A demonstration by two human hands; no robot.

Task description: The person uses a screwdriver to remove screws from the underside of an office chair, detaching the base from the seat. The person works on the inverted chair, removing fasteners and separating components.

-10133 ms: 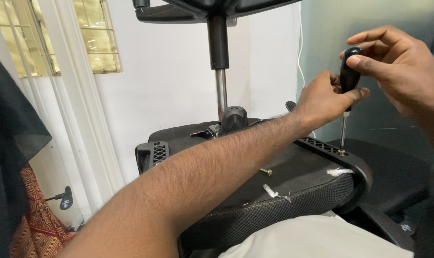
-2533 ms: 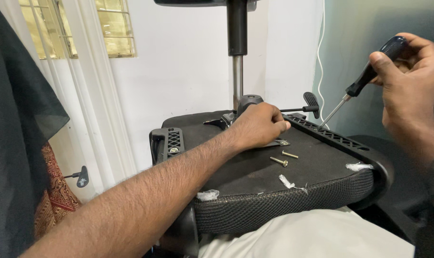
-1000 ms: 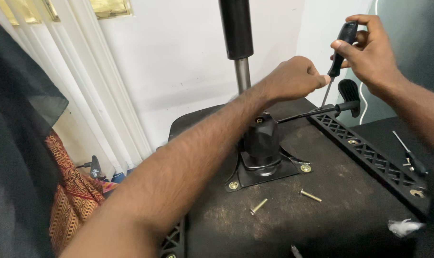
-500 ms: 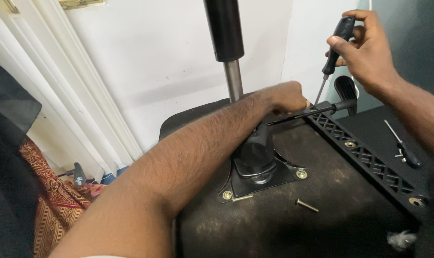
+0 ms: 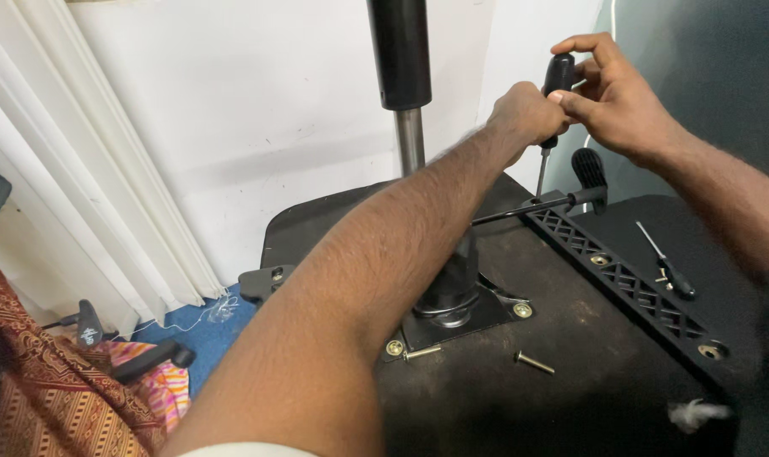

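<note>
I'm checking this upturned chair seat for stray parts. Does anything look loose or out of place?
Yes. Two brass bolts lie loose on the seat underside: one right of the mounting plate, another at its front edge. A small screwdriver lies beyond the slotted rail, and a white scrap sits near the front.

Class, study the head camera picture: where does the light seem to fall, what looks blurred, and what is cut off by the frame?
Head view: soft, even light on the white wall, no hard shadows; a faint sheen on the chrome gas-lift rod; the near left forearm looks large and soft; left hand and right hand, on the black-handled screwdriver, are sharp; the loose brass bolt reads clearly.
</note>
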